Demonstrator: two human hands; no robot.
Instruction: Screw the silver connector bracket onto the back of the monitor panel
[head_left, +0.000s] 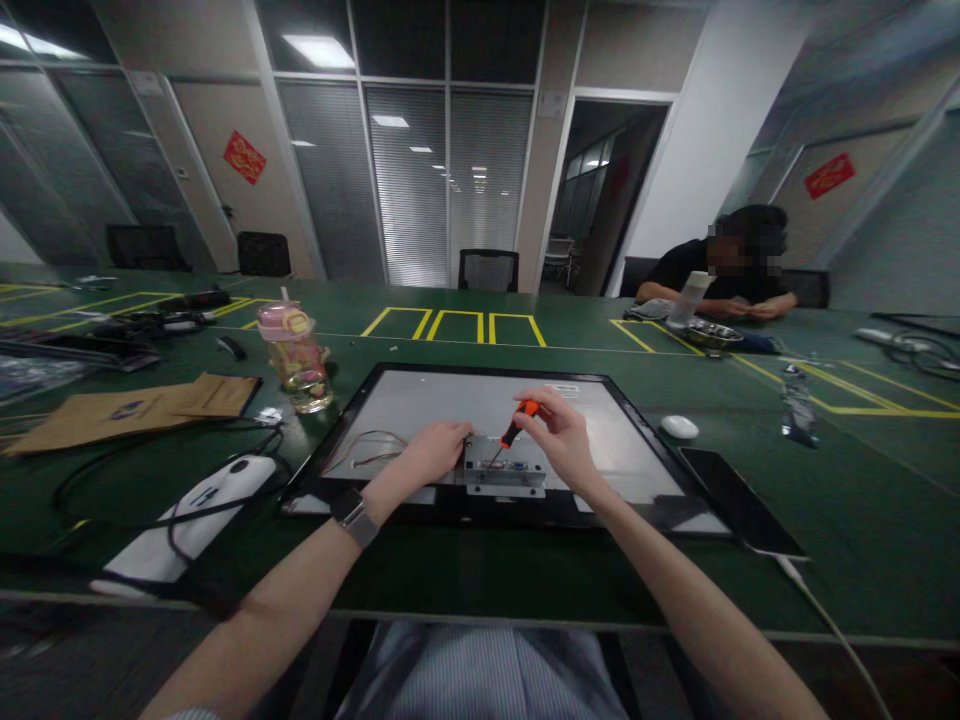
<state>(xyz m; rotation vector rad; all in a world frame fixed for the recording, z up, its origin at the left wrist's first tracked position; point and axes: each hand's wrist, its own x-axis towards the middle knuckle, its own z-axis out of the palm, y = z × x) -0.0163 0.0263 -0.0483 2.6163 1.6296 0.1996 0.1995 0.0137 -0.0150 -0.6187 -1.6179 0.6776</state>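
A flat display panel [390, 395] with a black frame lies on the table, its grey back facing up. Near its front edge sits a silver metal bracket [506, 488] with connector ports along its face. The fingers of my left hand [433, 455] are closed at the bracket's back left corner; their tips are partly hidden. Gripped in my right hand [559, 435] is an orange and black screwdriver [512, 432], tilted, its tip down at the bracket's ports. Thin wires [367, 445] lie on the panel left of my left hand.
To the left are a pink-lidded drink bottle [294, 355], a brown paper envelope [124, 412] and a white power strip [191, 515] with black cables. A phone [739, 500] on a cable and a white earbud case [679, 428] lie right. Across the table sits another person [682, 270].
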